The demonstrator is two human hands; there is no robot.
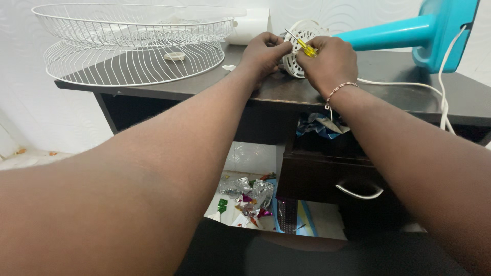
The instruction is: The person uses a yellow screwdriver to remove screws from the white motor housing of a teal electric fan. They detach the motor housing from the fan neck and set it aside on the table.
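Our right hand closes around the yellow screwdriver, its shaft slanting up-left. Our left hand pinches the white fan housing just beside it on the desk.

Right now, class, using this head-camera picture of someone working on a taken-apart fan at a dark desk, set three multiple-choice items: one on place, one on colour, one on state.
1. Where do the two wire fan guards lie?
A. in the drawer
B. on the desk, left of the hands
C. on the floor

2. What colour is the screwdriver handle?
A. yellow
B. red
C. black

3. How is the drawer under the desk?
A. shut
B. taken out
C. pulled open

Answers:
1 B, the guards sit stacked on the desktop's left end.
2 A, yellow shows by the right hand, opposite the left hand.
3 C, crumpled paper shows over its front.
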